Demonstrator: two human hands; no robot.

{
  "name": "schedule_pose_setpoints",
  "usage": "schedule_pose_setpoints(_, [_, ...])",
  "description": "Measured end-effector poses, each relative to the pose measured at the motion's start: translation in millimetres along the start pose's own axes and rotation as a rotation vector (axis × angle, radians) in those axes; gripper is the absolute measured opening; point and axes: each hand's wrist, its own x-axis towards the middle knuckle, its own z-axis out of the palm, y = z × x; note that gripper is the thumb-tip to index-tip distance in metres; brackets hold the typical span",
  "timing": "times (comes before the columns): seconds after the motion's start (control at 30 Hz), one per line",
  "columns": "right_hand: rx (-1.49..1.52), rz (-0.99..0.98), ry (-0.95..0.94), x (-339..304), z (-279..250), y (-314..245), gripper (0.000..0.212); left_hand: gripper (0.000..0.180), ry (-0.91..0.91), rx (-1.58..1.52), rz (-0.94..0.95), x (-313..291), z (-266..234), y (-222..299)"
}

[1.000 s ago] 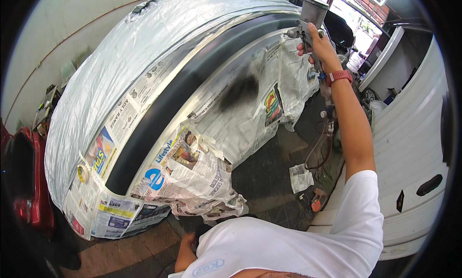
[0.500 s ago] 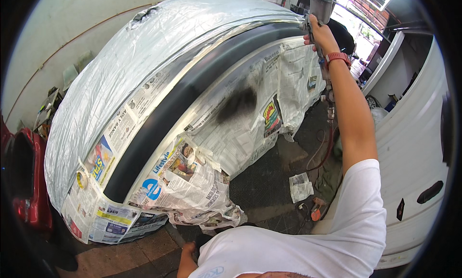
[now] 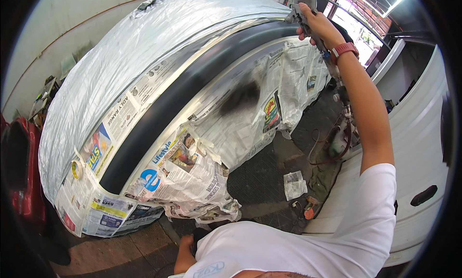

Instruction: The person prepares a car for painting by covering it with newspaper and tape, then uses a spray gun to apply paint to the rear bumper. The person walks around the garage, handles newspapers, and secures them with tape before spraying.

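Note:
My right hand (image 3: 318,29) is closed round the handle of a spray gun (image 3: 301,17) with a grey cup on top. The gun is raised at the far end of a black curved strip of bodywork (image 3: 159,109), its nozzle pointing left toward the strip. Newspaper sheets (image 3: 245,133) taped along both sides mask the car, and silver plastic sheeting (image 3: 120,52) covers its top. My left hand (image 3: 185,244) hangs low beside my body, next to something dark; its fingers are mostly hidden.
A hose (image 3: 347,133) runs down from the gun to the dark floor. A loose newspaper piece (image 3: 294,185) and an orange object (image 3: 309,213) lie there. White panels (image 3: 414,153) stand on the right. A red car part (image 3: 29,172) is at the left; masking tape (image 3: 76,170) sits on the newspaper.
My right hand with the spray gun has shifted slightly left and up in the picture. The hose has swung to the right, and the whole view has shifted a little.

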Motion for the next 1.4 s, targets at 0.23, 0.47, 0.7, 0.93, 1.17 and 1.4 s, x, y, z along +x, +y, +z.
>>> schedule_pose_setpoints(0.23, [0.043,-0.099,-0.158,-87,36,-68,0.066,0.058,0.066,0.228,0.235,67,-2,-36])
schedule_pose_setpoints(0.47, [0.111,-0.113,-0.304,-149,71,-113,0.063,0.056,0.062,0.119,0.227,73,-16,-38])
schedule_pose_setpoints(0.7, [0.130,-0.110,-0.469,-185,95,-145,0.061,0.053,0.089,-0.091,0.132,61,-23,-34])
schedule_pose_setpoints(0.93, [0.230,-0.138,-0.535,-175,106,-164,0.066,0.054,0.075,-0.057,0.096,46,-30,-34])
schedule_pose_setpoints(1.17, [0.113,-0.154,-0.499,-148,118,-177,0.066,0.059,-0.006,0.065,0.141,69,-27,-37])
schedule_pose_setpoints(1.4, [-0.054,-0.092,-0.374,-96,101,-155,0.065,0.057,0.063,0.013,0.144,85,-12,-39])
